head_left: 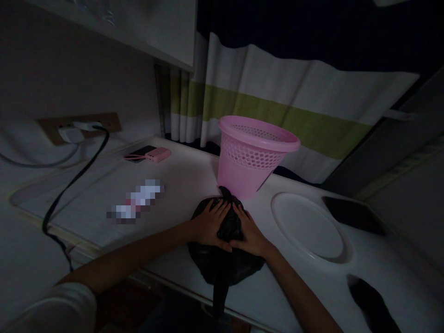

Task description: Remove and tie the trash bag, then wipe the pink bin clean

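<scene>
Slanted forearms (138,254), splayed grip (208,227) on bag (243,270)

On the left wall, a brown socket panel (113,121) bore two white plugs (71,134), with a grey cable (52,164) and a black cord (74,176) running from them. At the far left of the white tabletop (194,171), a pink block (158,155) lay by a dark slab (142,152). Beyond hung a navy, white and green curtain (260,74). To the right lay a round, rimmed white piece (308,226), a flat black object (353,214) farther off, and a blurred dark item (372,298) nearer.
</scene>
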{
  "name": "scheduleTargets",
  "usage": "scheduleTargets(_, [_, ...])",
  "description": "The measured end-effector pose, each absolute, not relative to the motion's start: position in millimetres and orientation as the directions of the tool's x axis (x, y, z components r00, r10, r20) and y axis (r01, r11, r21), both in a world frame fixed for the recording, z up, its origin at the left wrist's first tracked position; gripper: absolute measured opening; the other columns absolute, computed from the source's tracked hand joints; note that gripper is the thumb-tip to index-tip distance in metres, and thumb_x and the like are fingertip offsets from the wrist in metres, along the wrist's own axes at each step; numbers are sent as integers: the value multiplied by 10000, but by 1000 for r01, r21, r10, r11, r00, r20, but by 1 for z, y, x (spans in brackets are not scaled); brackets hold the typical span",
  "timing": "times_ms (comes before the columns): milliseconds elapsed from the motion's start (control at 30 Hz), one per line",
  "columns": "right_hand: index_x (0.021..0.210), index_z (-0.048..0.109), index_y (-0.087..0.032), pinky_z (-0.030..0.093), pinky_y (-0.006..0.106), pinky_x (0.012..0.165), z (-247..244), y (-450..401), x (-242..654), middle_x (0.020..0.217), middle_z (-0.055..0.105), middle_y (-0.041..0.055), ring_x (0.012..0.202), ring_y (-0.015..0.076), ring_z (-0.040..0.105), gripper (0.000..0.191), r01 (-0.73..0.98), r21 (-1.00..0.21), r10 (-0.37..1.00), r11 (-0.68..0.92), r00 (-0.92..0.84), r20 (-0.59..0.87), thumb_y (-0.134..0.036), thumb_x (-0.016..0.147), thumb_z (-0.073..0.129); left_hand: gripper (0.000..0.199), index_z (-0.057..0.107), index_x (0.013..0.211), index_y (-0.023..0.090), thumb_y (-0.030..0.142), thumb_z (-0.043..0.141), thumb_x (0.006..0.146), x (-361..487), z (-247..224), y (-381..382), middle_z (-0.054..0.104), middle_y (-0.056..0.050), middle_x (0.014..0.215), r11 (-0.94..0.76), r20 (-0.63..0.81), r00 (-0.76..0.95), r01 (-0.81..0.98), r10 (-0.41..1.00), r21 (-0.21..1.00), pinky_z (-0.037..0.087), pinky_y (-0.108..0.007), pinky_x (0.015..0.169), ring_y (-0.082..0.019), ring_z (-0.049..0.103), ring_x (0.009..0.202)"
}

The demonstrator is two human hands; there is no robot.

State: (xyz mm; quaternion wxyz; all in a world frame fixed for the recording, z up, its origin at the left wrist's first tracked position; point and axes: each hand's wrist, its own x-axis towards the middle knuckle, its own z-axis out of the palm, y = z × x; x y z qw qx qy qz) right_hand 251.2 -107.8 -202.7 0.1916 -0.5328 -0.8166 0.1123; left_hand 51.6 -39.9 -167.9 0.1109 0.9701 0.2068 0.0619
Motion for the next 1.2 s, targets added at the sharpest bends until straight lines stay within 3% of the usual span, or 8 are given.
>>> scheduleTargets(267, [1452, 21, -136, 140, 550, 1092, -205, -107, 249, 1491, 163, 178, 1381, 307, 82, 1065, 862, -281, 907, 421, -394, 151, -710, 699, 509, 1121, 189, 1406, 17, 842, 310, 656, 52, -184, -39, 206, -233, 1459, -910, 144, 904, 376, 402, 174, 41, -528, 1094, -368, 120, 1372])
scheduleTargets(533, [1449, 85, -109, 142, 521, 1109, -201, -108, 245, 1476, 216, 181, 1379, 288, 121, 1004, 879, -252, 914, 405, -380, 146, -706, 735, 463, 1132, 226, 1397, 7, 849, 315, 645, 53, -185, -40, 233, -234, 1450, -904, 155, 898, 380, 411, 197, 69, -541, 1090, -384, 150, 1361])
scheduleTargets(800, [1448, 99, -115, 145, 528, 1104, -204, -109, 247, 1481, 205, 173, 1380, 291, 111, 1004, 866, -294, 914, 404, -372, 161, -709, 729, 472, 1125, 219, 1399, 16, 839, 350, 642, 52, -187, -40, 238, -237, 1448, -904, 168, 896, 376, 411, 205, 69, -540, 1093, -382, 137, 1365])
scheduleTargets(967, [1454, 41, -170, 131, 552, 1094, -198, -109, 261, 1498, 154, 155, 1380, 312, 87, 1108, 771, -432, 881, 467, -449, 151, -755, 645, 520, 1139, 121, 1417, 9, 825, 357, 659, 46, -171, -24, 133, -262, 1463, -913, 28, 960, 255, 278, 320, 71, -538, 1094, -384, 99, 1368])
scheduleTargets(1067, [1453, 10, -178, 91, 548, 1100, -189, -109, 266, 1511, 99, 145, 1381, 319, 48, 1204, 727, -484, 855, 486, -509, 94, -774, 568, 568, 1276, 55, 1428, 22, 847, 465, 545, 44, -162, -18, 73, -258, 1471, -913, -51, 978, 207, 202, 350, 64, -538, 1098, -395, 80, 1366])
scheduleTargets(1200, [1445, -63, -168, 39, 568, 1093, -183, -110, 263, 1512, -2, 165, 1373, 348, -34, 1350, 754, -450, 841, 478, -541, -13, -761, 464, 651, 1395, 117, 1416, 5, 828, 580, 389, 46, -166, -25, 93, -269, 1467, -935, -5, 976, 209, 216, 287, 19, -566, 1091, -424, 62, 1360])
